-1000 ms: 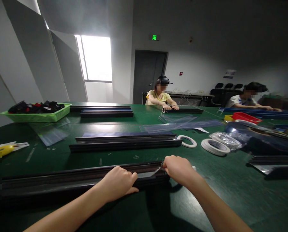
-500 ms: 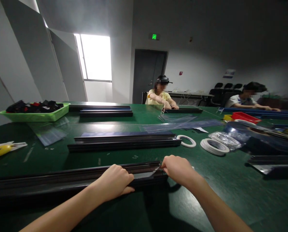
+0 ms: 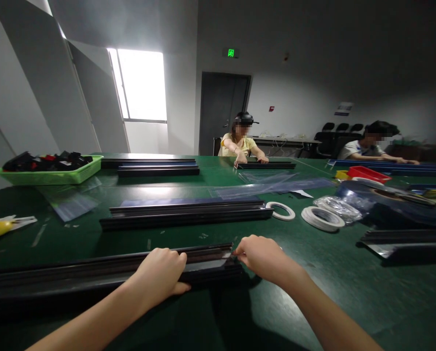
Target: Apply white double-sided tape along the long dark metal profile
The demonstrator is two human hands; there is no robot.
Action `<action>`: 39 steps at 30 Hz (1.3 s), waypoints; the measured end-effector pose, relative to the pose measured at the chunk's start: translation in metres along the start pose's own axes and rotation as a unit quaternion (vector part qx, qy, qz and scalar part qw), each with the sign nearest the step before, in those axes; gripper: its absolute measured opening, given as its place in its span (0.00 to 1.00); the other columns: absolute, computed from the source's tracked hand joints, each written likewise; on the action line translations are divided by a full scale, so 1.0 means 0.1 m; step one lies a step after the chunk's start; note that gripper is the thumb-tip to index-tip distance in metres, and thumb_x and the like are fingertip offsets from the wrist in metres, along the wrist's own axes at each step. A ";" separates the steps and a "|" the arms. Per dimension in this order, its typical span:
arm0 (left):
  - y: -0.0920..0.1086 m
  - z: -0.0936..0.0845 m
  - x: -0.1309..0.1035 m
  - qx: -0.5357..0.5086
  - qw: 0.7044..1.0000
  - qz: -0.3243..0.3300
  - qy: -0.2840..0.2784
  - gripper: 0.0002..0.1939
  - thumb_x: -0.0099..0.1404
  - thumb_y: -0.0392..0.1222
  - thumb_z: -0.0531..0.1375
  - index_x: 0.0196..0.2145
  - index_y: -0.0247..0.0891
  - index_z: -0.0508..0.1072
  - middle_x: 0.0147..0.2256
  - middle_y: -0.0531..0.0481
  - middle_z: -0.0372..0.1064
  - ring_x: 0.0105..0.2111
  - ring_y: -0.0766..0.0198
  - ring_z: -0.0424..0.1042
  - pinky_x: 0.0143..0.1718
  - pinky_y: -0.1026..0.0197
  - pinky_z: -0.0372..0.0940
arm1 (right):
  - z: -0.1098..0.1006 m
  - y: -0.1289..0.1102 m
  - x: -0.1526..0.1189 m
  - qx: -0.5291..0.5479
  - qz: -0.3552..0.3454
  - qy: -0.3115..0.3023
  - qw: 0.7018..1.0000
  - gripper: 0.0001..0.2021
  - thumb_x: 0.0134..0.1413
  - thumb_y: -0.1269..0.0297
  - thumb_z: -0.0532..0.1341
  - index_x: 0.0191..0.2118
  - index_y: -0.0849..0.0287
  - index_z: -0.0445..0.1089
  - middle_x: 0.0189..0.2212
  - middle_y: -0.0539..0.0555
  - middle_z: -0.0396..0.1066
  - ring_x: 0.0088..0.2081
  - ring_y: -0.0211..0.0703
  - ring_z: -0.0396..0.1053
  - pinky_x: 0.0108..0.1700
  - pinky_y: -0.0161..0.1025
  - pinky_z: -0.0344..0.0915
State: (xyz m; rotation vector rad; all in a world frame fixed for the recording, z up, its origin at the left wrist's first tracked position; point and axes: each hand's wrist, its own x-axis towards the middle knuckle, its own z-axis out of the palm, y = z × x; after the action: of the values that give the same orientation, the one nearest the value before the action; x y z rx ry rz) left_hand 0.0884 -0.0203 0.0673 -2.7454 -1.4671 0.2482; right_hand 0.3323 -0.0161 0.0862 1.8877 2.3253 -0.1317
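A long dark profile [image 3: 89, 275], shaped like a channel, lies across the near side of the table. My left hand [image 3: 162, 273] is wrapped over it, the thumb along its near side and the fingers over the top, short of its right end. Inside the channel runs a pale strip [image 3: 206, 264], flat and light grey. At the profile's right end my right hand [image 3: 263, 256] is closed in a pinch, its fingertips at the end of the strip. The fingertips partly hide what they hold.
Beyond lies another dark profile [image 3: 184, 214], with white tape rolls [image 3: 322, 218] at its right. A profile piece [image 3: 407, 246] lies far right. Yellow-handled pliers [image 3: 2, 226] and a green basket [image 3: 53, 176] of black parts stand left. Two people sit across the green table [image 3: 320, 282].
The strip's end, raised in a curve toward my right hand before, now lies lower in the channel. Both hands and the profile's end appear slightly further left; the view has also shifted.
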 end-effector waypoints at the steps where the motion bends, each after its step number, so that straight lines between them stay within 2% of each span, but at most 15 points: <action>1: 0.01 0.00 0.00 -0.003 1.000 -0.002 0.000 0.21 0.57 0.55 0.61 0.39 0.35 0.76 0.35 0.39 0.78 0.34 0.44 0.77 0.34 0.49 0.72 | 0.00 0.00 0.00 0.001 0.001 0.000 1.000 0.15 0.50 0.66 0.58 0.40 0.45 0.78 0.37 0.55 0.79 0.41 0.53 0.75 0.37 0.40 0.66; 6: 0.00 -0.01 -0.03 -0.021 1.000 0.006 -0.003 0.20 0.58 0.54 0.60 0.43 0.38 0.75 0.37 0.40 0.78 0.37 0.43 0.77 0.37 0.46 0.71 | -0.01 -0.02 -0.01 -0.005 0.005 -0.006 1.000 0.14 0.51 0.66 0.58 0.40 0.46 0.79 0.37 0.56 0.79 0.41 0.54 0.75 0.38 0.40 0.66; 15: -0.04 0.02 0.00 -0.055 0.998 0.029 -0.004 0.33 0.53 0.62 0.60 0.53 0.45 0.70 0.40 0.41 0.77 0.39 0.43 0.76 0.37 0.47 0.70 | 0.00 -0.01 0.01 -0.013 0.006 -0.007 1.000 0.15 0.50 0.66 0.58 0.40 0.44 0.78 0.36 0.55 0.79 0.40 0.53 0.75 0.37 0.40 0.66; 18: 0.00 -0.01 0.04 -0.055 0.998 0.030 -0.014 0.32 0.52 0.63 0.60 0.51 0.44 0.71 0.39 0.41 0.78 0.38 0.43 0.76 0.37 0.49 0.70 | 0.00 -0.01 0.01 -0.015 0.007 -0.003 1.000 0.15 0.50 0.65 0.58 0.40 0.43 0.78 0.36 0.54 0.79 0.40 0.54 0.75 0.37 0.41 0.66; 21: 0.08 -0.06 0.10 -0.052 0.998 0.027 -0.019 0.28 0.52 0.62 0.60 0.43 0.40 0.75 0.37 0.40 0.78 0.37 0.43 0.76 0.36 0.50 0.70 | 0.01 -0.01 0.02 -0.010 0.010 0.001 1.000 0.14 0.51 0.65 0.57 0.40 0.44 0.78 0.36 0.54 0.79 0.41 0.54 0.75 0.37 0.41 0.66; 25: 0.15 -0.10 0.16 -0.069 0.997 0.036 -0.018 0.25 0.52 0.61 0.59 0.38 0.38 0.77 0.35 0.39 0.77 0.35 0.44 0.77 0.35 0.51 0.70 | 0.01 0.01 0.02 0.001 0.001 0.005 1.000 0.12 0.53 0.63 0.57 0.38 0.48 0.79 0.36 0.55 0.79 0.40 0.51 0.75 0.36 0.38 0.64; 30: 0.11 -0.06 0.15 -0.111 0.992 0.049 -0.017 0.25 0.53 0.60 0.60 0.43 0.41 0.76 0.38 0.42 0.78 0.39 0.46 0.76 0.38 0.54 0.69 | -0.03 0.03 0.02 -0.003 0.011 0.012 1.000 0.12 0.55 0.59 0.58 0.41 0.51 0.77 0.39 0.57 0.78 0.43 0.52 0.74 0.40 0.39 0.65; 34: 0.06 -0.03 0.14 -0.135 0.989 0.064 -0.013 0.27 0.53 0.59 0.60 0.48 0.44 0.74 0.41 0.44 0.77 0.41 0.48 0.76 0.42 0.54 0.68 | -0.01 0.06 0.04 -0.031 0.032 0.024 0.999 0.14 0.54 0.62 0.57 0.44 0.56 0.76 0.40 0.60 0.77 0.44 0.55 0.73 0.42 0.44 0.66; 39: 0.05 -0.02 0.16 -0.149 0.986 0.072 -0.021 0.30 0.53 0.60 0.60 0.51 0.45 0.72 0.45 0.44 0.76 0.44 0.48 0.75 0.44 0.54 0.67 | 0.07 0.07 0.06 -0.018 0.026 0.009 0.999 0.19 0.53 0.67 0.55 0.50 0.53 0.73 0.43 0.59 0.76 0.46 0.55 0.73 0.43 0.45 0.66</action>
State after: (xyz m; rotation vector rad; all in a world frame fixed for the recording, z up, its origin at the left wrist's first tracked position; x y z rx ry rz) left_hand 0.1014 -0.0092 0.0669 -3.1059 -1.4229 0.0940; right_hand 0.3386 -0.0098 0.0788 1.9365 2.2722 -0.0664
